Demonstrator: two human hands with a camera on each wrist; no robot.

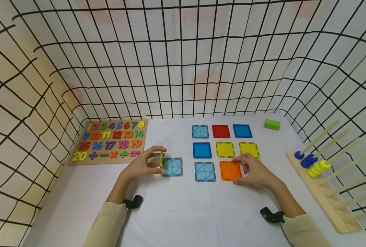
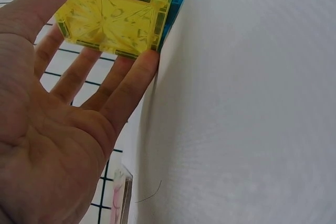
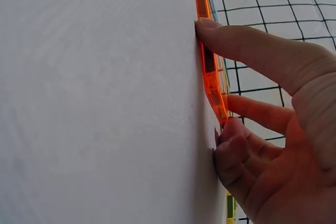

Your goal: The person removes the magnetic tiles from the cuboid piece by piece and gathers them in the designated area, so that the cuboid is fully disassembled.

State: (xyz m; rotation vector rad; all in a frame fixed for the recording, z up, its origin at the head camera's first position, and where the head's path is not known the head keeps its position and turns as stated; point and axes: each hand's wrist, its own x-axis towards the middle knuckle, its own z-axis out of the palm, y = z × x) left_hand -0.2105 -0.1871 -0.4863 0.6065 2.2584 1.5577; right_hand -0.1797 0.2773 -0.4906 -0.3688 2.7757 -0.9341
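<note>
My left hand holds a yellow magnetic tile on edge, its fingers behind the tile and the thumb at the opposite edge. It stands upright along the left side of a flat light-blue tile. With thumb and fingers, my right hand grips the orange tile at its right side; the tile lies low on the white cloth. Just left of it lies another light-blue tile. Behind it are two flat yellow tiles, one in the middle and one partly behind my right hand.
A blue tile lies in the middle row; the back row has light-blue, red and blue tiles. A number board sits left, a green block back right, and a wooden peg rack right. Black wire mesh surrounds the table.
</note>
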